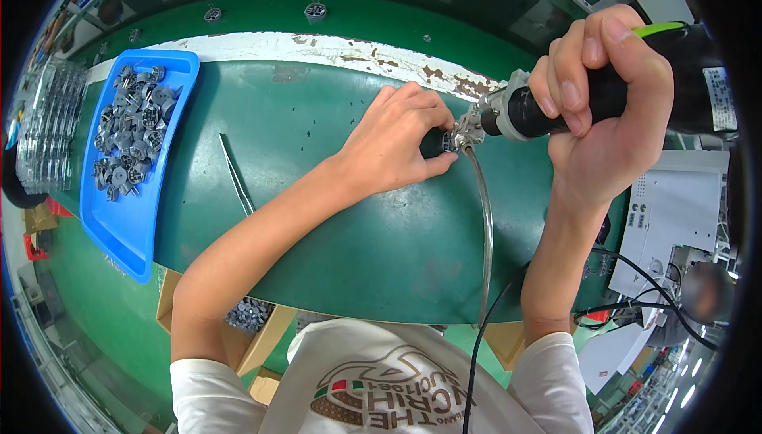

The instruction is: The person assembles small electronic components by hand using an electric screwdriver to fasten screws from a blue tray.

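My right hand (607, 97) is wrapped round a black power screwdriver (690, 77) with a bright green lever. Its metal feeder head (470, 128) points left, and a clear tube (485, 220) runs down from that head toward my body. At the head's tip, my left hand (401, 134) pinches a small dark round part (448, 142) between thumb and fingers, low over the green work table (381, 251). My fingers cover most of this part. Tweezers (235, 172) lie on the table to the left of my left forearm.
A blue tray (119, 240) of grey round parts (131, 128) stands at left, beside stacked clear plastic trays (51, 128). Beyond a worn white ledge (278, 44), similar parts (315, 11) sit on a green belt. Below are a cardboard box (270, 340) and black cable (479, 347).
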Available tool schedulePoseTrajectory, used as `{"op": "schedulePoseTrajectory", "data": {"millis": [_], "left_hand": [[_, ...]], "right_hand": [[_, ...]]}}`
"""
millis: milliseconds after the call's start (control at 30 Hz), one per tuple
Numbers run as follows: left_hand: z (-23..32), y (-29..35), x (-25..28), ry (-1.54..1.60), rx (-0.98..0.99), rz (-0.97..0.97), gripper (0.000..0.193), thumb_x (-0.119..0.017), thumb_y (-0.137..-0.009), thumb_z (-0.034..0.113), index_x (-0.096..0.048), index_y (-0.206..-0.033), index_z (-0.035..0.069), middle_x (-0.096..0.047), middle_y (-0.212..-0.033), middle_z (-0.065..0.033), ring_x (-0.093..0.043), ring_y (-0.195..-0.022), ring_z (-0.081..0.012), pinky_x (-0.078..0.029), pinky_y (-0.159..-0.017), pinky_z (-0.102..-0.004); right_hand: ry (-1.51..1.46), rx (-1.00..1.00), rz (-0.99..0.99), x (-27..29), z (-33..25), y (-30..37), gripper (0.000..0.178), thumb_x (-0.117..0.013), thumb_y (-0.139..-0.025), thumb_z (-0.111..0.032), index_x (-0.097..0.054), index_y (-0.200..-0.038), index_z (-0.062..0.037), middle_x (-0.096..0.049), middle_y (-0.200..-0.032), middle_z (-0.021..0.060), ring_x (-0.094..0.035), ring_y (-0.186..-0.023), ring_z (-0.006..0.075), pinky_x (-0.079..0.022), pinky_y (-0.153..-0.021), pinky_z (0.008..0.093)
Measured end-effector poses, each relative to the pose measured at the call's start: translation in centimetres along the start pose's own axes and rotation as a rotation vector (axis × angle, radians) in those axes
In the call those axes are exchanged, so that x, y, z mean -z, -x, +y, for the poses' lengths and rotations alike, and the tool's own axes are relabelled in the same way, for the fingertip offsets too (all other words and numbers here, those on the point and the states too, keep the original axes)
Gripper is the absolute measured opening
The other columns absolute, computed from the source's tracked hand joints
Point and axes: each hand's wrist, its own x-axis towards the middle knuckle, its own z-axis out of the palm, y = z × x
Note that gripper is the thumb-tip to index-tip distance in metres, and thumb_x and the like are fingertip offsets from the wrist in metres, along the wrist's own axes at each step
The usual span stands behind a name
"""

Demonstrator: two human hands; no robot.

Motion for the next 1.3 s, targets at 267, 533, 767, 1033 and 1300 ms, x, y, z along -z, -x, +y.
{"op": "schedulePoseTrajectory", "data": {"millis": [267, 533, 767, 1033, 1300], "left_hand": [[-0.1, 0.2, -0.1, -0.016, -0.006, 0.025, 0.03, -0.082, -0.074, 0.024, -0.072, -0.095, 0.004, -0.065, -0.097, -0.0044, -0.057, -0.1, -0.0234, -0.041, -0.088, -0.037], [-0.3, -0.1, -0.3, 0.021, -0.019, 0.077, 0.029, -0.081, -0.074, 0.014, -0.069, -0.099, 0.005, -0.065, -0.1, -0.0068, -0.057, -0.098, -0.0275, -0.046, -0.089, -0.0388], [-0.4, 0.1, -0.7, -0.066, -0.077, 0.2, 0.029, -0.08, -0.074, 0.01, -0.068, -0.101, 0.006, -0.064, -0.095, -0.0067, -0.057, -0.095, -0.0283, -0.05, -0.086, -0.0386], [-0.5, 0.2, -1.0, -0.095, -0.096, 0.217, 0.032, -0.08, -0.074, 0.01, -0.068, -0.103, 0.006, -0.063, -0.097, -0.0068, -0.057, -0.094, -0.0286, -0.051, -0.086, -0.04], [-0.5, 0.1, -1.0, -0.08, -0.092, 0.214, 0.033, -0.08, -0.074, 0.011, -0.068, -0.104, 0.005, -0.063, -0.098, -0.0073, -0.057, -0.093, -0.0287, -0.052, -0.086, -0.0402]], "right_hand": [[-0.032, -0.039, 0.011, 0.0, 1.0, -0.3, 0.026, -0.048, -0.1, -0.022, -0.045, -0.08, -0.0064, -0.046, -0.058, 0.0033, -0.029, -0.044, 0.0072, -0.034, -0.048, 0.0246], [-0.135, 0.036, -0.044, 1.0, -2.8, 0.7, 0.021, -0.047, -0.1, -0.022, -0.05, -0.089, -0.0041, -0.046, -0.063, 0.0017, -0.033, -0.048, 0.0076, -0.036, -0.054, 0.0272], [-0.043, 0.08, 0.01, 0.9, -3.6, 1.1, 0.021, -0.047, -0.098, -0.021, -0.05, -0.09, -0.002, -0.043, -0.06, 0.0016, -0.033, -0.047, 0.0081, -0.034, -0.053, 0.0267], [-0.028, 0.018, -0.041, 0.7, -1.6, 0.5, 0.021, -0.046, -0.097, -0.023, -0.049, -0.089, -0.0034, -0.045, -0.06, 0.0014, -0.031, -0.046, 0.007, -0.033, -0.05, 0.0248], [-0.018, 0.04, -0.044, 1.0, -0.3, 0.3, 0.024, -0.044, -0.1, -0.022, -0.051, -0.089, -0.0022, -0.045, -0.059, 0.0011, -0.031, -0.046, 0.0068, -0.035, -0.051, 0.0247]]}}
